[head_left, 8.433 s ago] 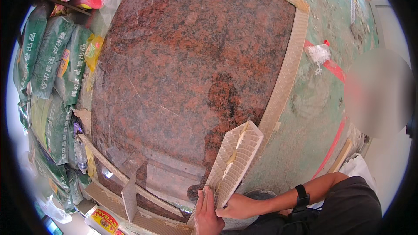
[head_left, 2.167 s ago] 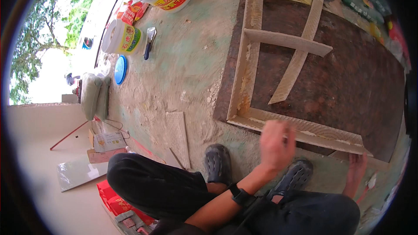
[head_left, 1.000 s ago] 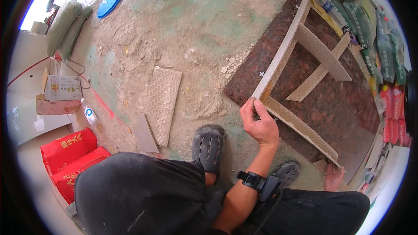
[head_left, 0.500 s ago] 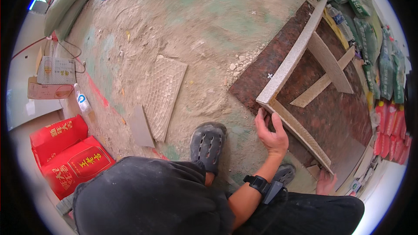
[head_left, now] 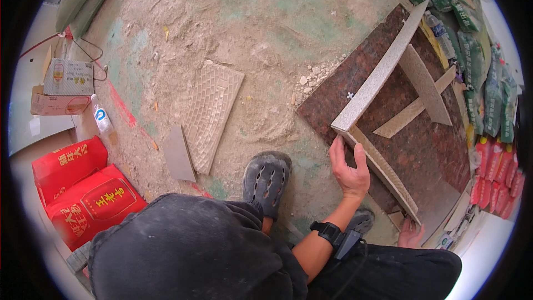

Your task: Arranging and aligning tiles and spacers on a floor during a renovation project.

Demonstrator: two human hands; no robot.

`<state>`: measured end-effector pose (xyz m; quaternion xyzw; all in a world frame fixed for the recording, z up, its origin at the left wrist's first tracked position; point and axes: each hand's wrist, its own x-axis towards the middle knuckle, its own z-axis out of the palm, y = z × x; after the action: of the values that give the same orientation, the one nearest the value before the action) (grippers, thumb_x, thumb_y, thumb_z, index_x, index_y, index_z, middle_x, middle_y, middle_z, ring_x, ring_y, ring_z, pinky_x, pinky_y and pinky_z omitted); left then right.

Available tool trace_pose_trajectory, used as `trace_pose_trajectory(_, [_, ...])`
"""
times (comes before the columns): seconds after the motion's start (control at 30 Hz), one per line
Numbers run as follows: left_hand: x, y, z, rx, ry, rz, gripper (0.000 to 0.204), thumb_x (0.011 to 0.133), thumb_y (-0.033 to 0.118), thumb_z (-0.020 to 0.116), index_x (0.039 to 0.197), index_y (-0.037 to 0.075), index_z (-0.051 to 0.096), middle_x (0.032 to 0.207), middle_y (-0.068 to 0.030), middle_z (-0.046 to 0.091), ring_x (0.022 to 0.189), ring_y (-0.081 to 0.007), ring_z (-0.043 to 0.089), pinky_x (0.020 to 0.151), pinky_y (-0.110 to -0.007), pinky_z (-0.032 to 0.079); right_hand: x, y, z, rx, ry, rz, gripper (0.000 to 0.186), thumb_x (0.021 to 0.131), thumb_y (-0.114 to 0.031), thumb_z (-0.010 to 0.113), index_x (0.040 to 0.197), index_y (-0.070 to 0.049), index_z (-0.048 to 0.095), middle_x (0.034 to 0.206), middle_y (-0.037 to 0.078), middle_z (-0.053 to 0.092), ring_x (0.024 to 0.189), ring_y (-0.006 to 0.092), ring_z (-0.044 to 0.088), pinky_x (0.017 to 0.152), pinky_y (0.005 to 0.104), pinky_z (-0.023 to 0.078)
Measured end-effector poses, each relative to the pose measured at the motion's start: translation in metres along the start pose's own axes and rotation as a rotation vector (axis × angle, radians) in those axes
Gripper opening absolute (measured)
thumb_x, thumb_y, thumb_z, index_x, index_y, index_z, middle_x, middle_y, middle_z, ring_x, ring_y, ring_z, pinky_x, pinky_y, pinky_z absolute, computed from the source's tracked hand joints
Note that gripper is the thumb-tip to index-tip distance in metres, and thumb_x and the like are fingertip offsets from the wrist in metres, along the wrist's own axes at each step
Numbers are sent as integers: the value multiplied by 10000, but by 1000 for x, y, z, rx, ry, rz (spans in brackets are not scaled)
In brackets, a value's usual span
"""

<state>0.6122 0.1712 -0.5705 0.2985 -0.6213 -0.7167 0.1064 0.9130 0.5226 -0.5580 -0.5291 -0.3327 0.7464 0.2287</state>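
My left hand point(head_left: 351, 175), a black strap on its wrist, grips the near tile strip point(head_left: 383, 173) close to its left end, thumb and fingers on its outer side. My right hand point(head_left: 411, 234) holds the other end of that strip; its forearm is hidden behind my knee. The strip stands on edge on a dark red-brown speckled slab point(head_left: 327, 103). At my left hand it meets the end of a long pale strip point(head_left: 383, 72), forming a corner. Inside this corner, a tile piece point(head_left: 425, 83) lies crossed with a narrower piece point(head_left: 408, 114).
A ridged tile offcut point(head_left: 214, 111) and a small grey piece point(head_left: 179, 153) lie on the dusty floor. Red bags point(head_left: 94, 194), a plastic bottle point(head_left: 102, 115) and a carton point(head_left: 64, 103) are at left. Green sacks point(head_left: 491, 94) line the right. My clog point(head_left: 267, 180) is near the middle.
The view has shifted slightly. Both hands keep their places on the near strip, and its corner with the long strip looks closed up a little more neatly.
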Motion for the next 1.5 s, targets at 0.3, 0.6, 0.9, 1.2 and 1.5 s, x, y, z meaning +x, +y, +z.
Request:
trace_pose_trajectory(0.3, [1,-1,0,43,-4,37,512,1061,243,641,1437,-89,538,1350,-190,559,1217,-272,621,1070,-381,496,4,-2,-6,-1,-15,19,818,966,-421,747,1438,139,383,1399,238,527,1364,384,549,1192,447,482])
trace_pose_trajectory(0.6, [2,0,-2,1,-29,29,501,1051,197,652,1435,-98,527,1358,-179,554,1236,-263,610,1066,-373,502,-2,-1,-7,-39,-45,-3,842,968,-488,728,1431,136,403,1419,220,524,1353,377,546,1177,446,464])
trace_pose_trajectory(0.9, [-20,11,9,-96,-62,-53,510,1067,169,600,1481,-90,453,1424,-182,524,1318,-269,539,1137,-393,434,-77,-49,70,-958,169,101,571,1001,-524,691,1159,24,661,940,138,713,816,222,705,786,350,571])
trace_pose_trajectory(1.2, [-77,-4,4,-16,-267,-306,538,1059,196,653,1457,-93,435,1309,-149,606,1186,-195,586,1022,-334,477,-67,-45,270,-1469,-567,-514,198,962,-138,699,1024,49,722,902,78,695,844,154,666,744,309,511])
trace_pose_trajectory(1.5, [-89,-12,5,-71,-428,-386,550,1038,109,677,1490,-39,400,1244,-85,626,1078,-128,591,923,-271,492,4,54,361,-1656,-1308,-632,284,934,-203,696,1100,21,749,1061,207,707,1026,409,680,874,488,539])
